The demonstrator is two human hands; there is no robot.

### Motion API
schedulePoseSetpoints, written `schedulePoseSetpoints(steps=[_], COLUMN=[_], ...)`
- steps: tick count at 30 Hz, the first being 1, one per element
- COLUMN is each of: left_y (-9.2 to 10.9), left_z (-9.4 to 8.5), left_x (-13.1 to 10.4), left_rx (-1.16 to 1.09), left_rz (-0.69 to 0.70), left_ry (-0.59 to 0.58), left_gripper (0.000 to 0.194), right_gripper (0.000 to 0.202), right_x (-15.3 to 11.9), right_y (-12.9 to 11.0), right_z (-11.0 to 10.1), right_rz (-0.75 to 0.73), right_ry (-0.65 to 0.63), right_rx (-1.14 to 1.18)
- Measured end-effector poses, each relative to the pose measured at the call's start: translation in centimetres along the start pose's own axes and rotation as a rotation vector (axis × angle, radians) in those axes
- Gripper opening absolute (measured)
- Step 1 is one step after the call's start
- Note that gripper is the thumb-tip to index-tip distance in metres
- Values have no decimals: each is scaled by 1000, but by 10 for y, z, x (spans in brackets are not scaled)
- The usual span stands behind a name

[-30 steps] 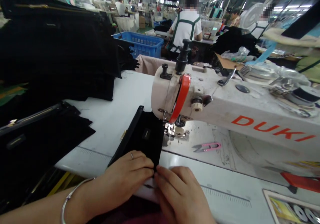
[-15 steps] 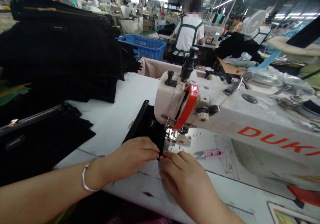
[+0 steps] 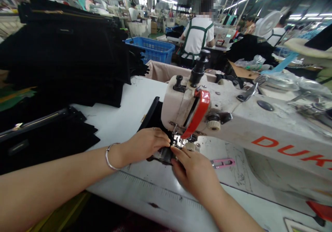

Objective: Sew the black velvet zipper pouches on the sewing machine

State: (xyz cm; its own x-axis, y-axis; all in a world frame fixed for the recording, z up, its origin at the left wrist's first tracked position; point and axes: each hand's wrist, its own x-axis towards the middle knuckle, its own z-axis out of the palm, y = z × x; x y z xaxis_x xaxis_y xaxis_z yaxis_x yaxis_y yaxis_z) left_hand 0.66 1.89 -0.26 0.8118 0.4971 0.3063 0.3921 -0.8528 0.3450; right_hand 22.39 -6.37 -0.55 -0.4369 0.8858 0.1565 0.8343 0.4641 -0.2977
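Observation:
A black fabric piece with a dark strip and a gold zipper pull along its left side lies on the sewing machine's bed, partly hidden behind the machine head. My left hand grips it left of the presser foot, fingers pressed together at its edge. Just in front of the foot, my right hand has its thumb and fingers closed on the near edge of the same piece. Pink-handled thread snips lie right of my right hand, their blades partly covered by it.
A tall pile of black fabric pieces stands at the left, with another zippered piece in front. Behind the table are a blue basket and a beige cloth-lined bin. A person sits farther back, facing away.
Both hands have moved away from me, closer to the presser foot, and the black fabric piece has slid forward with them. The snips' blades are now more covered by my right hand.

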Motion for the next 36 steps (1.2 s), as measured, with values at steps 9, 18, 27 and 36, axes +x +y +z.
schedulePoseSetpoints(steps=[9,18,27,36], left_y=[-14,-19,-10,38], left_z=[-4,-1,-7,-18], left_x=[18,18,19,-12], left_rx=[44,24,73,119], left_rz=[-108,-104,-146,-234], left_ry=[13,37,18,-129], left_gripper=[23,22,23,29], right_gripper=[40,39,36,35], right_x=[3,3,4,4], right_y=[-2,-2,-3,-3], right_z=[4,3,1,-2], right_rz=[64,65,63,81], right_ry=[28,24,44,24], right_rx=[-68,-51,-46,-17])
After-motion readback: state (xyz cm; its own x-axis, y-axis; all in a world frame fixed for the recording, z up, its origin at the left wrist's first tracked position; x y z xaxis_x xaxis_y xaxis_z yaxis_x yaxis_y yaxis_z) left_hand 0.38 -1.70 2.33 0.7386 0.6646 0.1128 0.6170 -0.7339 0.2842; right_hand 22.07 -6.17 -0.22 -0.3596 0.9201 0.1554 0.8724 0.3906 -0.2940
